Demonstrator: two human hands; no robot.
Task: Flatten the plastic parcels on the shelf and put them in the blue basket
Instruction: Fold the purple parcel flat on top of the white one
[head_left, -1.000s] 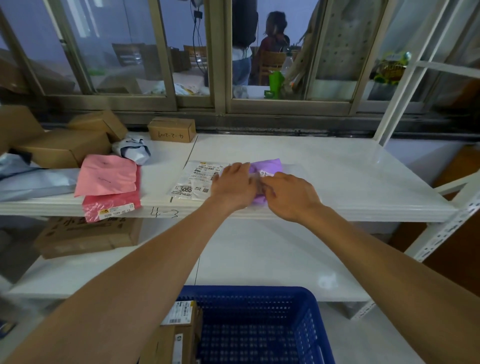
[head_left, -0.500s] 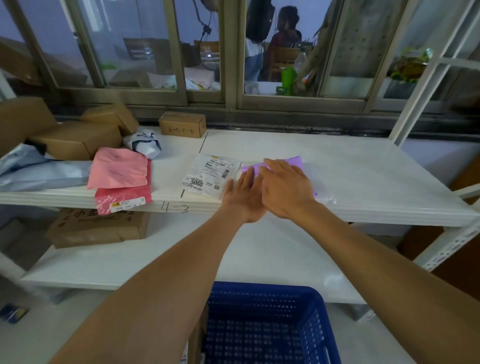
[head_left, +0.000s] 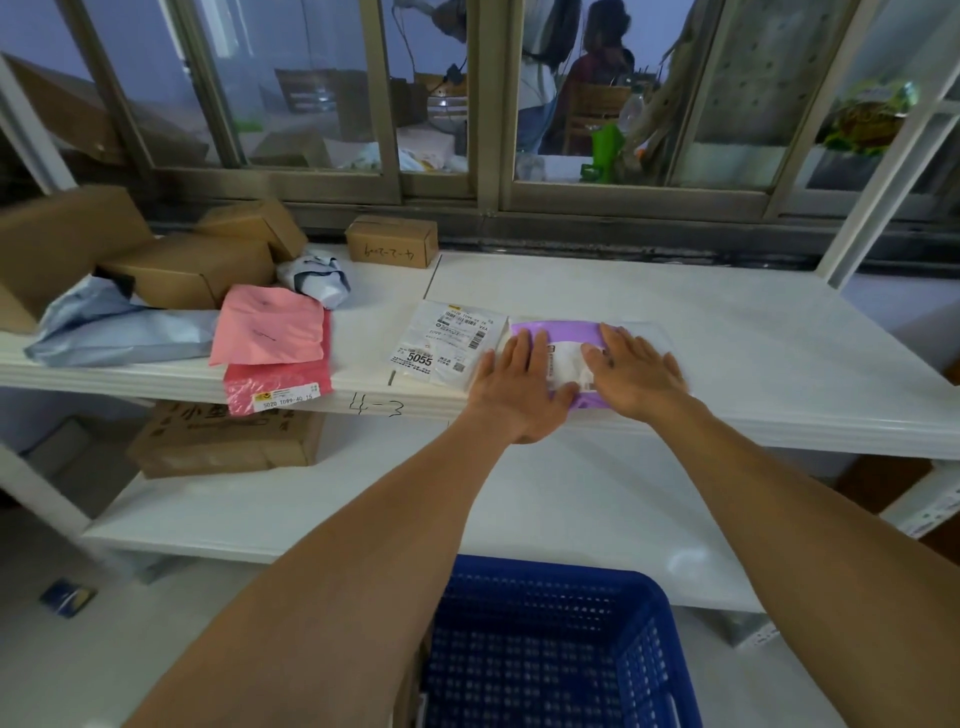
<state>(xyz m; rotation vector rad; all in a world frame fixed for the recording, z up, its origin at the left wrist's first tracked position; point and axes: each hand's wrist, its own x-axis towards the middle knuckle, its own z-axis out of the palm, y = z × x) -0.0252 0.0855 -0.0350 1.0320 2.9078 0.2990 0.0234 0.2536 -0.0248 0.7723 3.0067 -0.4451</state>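
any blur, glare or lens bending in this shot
Head view: wide-angle bending bows the window frame and shelf edges; left side smeared, blurring the pink parcel; soft sheen on the lower shelf; hands sharp on the purple parcel.

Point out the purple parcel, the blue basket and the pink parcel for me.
purple parcel (head_left: 550, 329): head view, on its far purple edge above the hands.
blue basket (head_left: 550, 654): head view, on its perforated inner wall.
pink parcel (head_left: 270, 332): head view, on the middle of its flat top face.
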